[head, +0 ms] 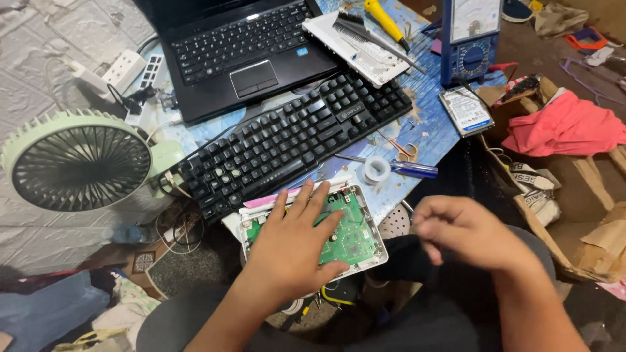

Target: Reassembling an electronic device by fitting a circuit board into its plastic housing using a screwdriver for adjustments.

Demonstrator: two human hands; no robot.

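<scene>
Nearest to us, the left hand (pixel 297 244) lies flat, fingers spread apart, pressing on a green circuit board (pixel 349 231) that sits inside an open white plastic casing (pixel 375 254). That casing rests at the near edge of the blue table (pixel 433 133), partly over the person's lap. To the right, the right hand (pixel 466 231) hangs above the dark-clothed knee, fingers curled together; it is blurred, and I cannot tell whether it grips anything. Yellow wires (pixel 336 300) dangle under the casing's near side.

Just beyond the casing, a roll of white tape (pixel 376 170) sits on the table, a blue-handled tool (pixel 407 169) lying beside it and small scissors (pixel 401 148) a little farther. A black keyboard (pixel 293 140) stretches diagonally across the middle, close behind the left fingertips. At the left, a pale green fan (pixel 81 166) stands facing us, cables tangled at its base.

Farther out, a black laptop (pixel 244 49) is open, a white power strip (pixel 120 72) to its left. A white panel (pixel 355 45) carries a black comb-like brush (pixel 362 32), with a yellow-handled tool (pixel 385 19) behind. A hard drive (pixel 464 111) lies right, a blue analogue multimeter (pixel 471 39) beyond it. On the floor right, a cardboard box (pixel 587 228) holds a pink cloth (pixel 567 127).
</scene>
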